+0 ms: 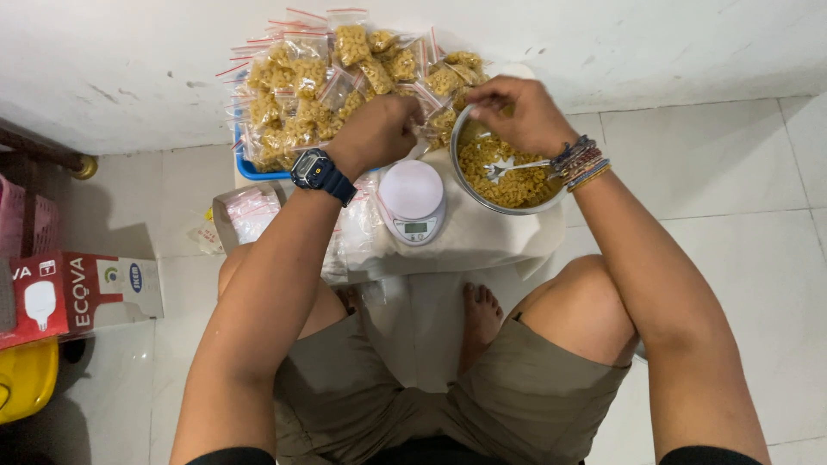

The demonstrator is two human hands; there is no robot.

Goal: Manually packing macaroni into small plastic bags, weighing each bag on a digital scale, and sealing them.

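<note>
My left hand (379,129) and my right hand (515,112) meet over a small clear bag (441,120) of dry yellow pasta, fingers pinched on its top edge. Under my right hand stands a metal bowl (460,176) of loose pasta with a metal spoon (510,166) lying in it. A small white kitchen scale (413,203) sits just below my left hand. A dark watch is on my left wrist, and bead bracelets are on my right.
A heap of several filled pasta bags (301,86) lies in a blue tray (251,169) by the white wall. Empty clear bags (250,211) lie at left. A red and white box (69,293) and a yellow object (26,379) stand at far left on the tiled floor.
</note>
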